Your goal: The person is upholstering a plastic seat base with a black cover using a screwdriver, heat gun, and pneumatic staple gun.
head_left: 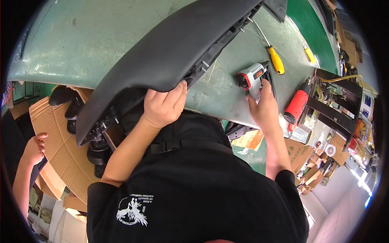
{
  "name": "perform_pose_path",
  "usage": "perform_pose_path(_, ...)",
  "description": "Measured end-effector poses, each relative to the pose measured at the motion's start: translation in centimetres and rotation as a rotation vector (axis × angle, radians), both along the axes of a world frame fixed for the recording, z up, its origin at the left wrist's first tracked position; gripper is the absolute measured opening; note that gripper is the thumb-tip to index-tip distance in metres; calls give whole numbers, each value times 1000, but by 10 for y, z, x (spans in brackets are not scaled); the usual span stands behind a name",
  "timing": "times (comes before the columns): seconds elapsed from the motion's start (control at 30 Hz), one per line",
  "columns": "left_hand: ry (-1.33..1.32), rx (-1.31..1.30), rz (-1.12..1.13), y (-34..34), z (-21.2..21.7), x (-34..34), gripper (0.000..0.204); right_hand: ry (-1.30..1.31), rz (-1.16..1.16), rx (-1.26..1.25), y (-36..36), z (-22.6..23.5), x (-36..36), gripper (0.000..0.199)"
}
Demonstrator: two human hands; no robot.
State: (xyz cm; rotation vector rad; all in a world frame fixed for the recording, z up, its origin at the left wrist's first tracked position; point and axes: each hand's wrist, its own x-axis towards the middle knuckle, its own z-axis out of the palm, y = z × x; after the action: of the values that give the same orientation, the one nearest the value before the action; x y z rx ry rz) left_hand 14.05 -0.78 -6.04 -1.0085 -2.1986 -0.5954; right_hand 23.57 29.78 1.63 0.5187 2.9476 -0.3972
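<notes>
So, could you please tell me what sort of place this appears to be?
It is probably a workshop: there is a green workbench, with a silver power tool in the right hand and a yellow-handled screwdriver lying on the bench.

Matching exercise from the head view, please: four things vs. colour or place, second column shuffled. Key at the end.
Things
1. Screwdriver
2. Staple gun
3. Long padded part
4. Cylindrical tool

Colour or place
A. Held in the right hand
B. Mostly red
C. Held in the left hand
D. Yellow-handled

Pairs: 1-D, 2-A, 3-C, 4-B
</notes>
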Motion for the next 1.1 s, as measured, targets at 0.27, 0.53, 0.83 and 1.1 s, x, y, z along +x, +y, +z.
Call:
perform_pose_path(0.27, 4, 65, -1, -1, 0, -4, 15, -318, -391, -484, -7, 65, -29, 25)
perform_pose_path(0.53, -18, 117, -3, 0, 3, -2, 7, -235, 14, -809, -86, 78, -35, 16)
perform_pose_path(0.83, -38, 132, -11, -2, -2, -3, 4, -348, -51, -719, -88, 81, -49, 21)
perform_pose_path(1.1, -35, 111, -22, -7, -7, -1, 3, -409, 28, -705, -94, 75, -59, 15)
